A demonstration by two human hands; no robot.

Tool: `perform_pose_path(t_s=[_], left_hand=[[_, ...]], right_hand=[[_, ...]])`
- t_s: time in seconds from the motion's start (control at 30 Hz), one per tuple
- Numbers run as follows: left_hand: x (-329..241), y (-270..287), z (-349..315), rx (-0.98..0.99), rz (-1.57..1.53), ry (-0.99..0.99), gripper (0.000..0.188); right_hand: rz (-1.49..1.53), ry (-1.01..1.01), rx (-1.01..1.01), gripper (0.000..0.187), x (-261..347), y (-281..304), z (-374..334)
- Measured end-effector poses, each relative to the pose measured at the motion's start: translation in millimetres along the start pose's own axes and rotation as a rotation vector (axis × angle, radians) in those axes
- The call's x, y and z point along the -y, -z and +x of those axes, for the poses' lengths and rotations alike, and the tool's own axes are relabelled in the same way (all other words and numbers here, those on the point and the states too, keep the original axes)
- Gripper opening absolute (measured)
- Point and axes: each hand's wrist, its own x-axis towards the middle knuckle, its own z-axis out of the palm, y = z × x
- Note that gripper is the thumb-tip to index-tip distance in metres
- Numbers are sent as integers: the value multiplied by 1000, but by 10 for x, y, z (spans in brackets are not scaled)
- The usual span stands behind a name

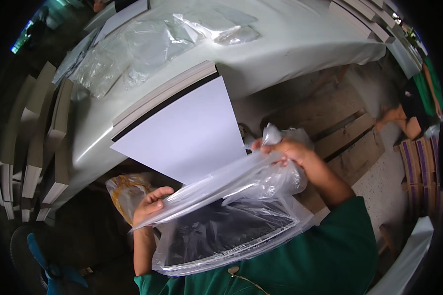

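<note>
A clear plastic bag point(275, 179) stretches between my two hands, its upper edge crossing the lower part of a large white sheet point(187, 128). My left hand point(151, 205) has its fingers closed on the bag's left end. At the other end, my right hand point(288, 150) grips the bunched plastic. The lower part of the bag lies against my green shirt, and something dark shows through it. Behind the white sheet, a thick stack of pale boards point(165, 93) with a black layer rests at the table's edge. Whether the sheet's lower edge is inside the bag I cannot tell.
Crumpled clear plastic point(152, 46) lies on the pale covered table point(280, 61). Several thick stacks point(59, 113) stand at left, above a blue-bladed fan point(49, 265). Wooden pallet slats point(349, 137) are at right, near another person in green point(423, 91) and brown bundles point(418, 162).
</note>
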Motion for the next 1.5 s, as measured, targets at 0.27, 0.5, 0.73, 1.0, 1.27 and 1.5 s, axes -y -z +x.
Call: perform_pose_path(t_s=[0.27, 0.5, 0.73, 1.0, 1.27, 1.5], left_hand=[[1096, 946, 692, -189, -141, 133, 18], [1440, 1054, 853, -293, -108, 81, 17], [1347, 1044, 967, -324, -51, 48, 16], [1211, 927, 1007, -385, 15, -16, 15], [1350, 1845, 784, -517, 383, -105, 14], [-1387, -866, -822, -875, 1497, -1369, 28]], right_hand=[[258, -76, -12, 27, -1255, 979, 905], [-284, 232, -91, 32, -1052, 1200, 1051], [-601, 240, 309, 27, -1014, 1008, 1013], [-98, -19, 202, 24, -1139, 984, 1154], [-878, 381, -732, 20, -956, 1090, 1248], [-370, 1256, -1106, 22, 909, 24, -617]])
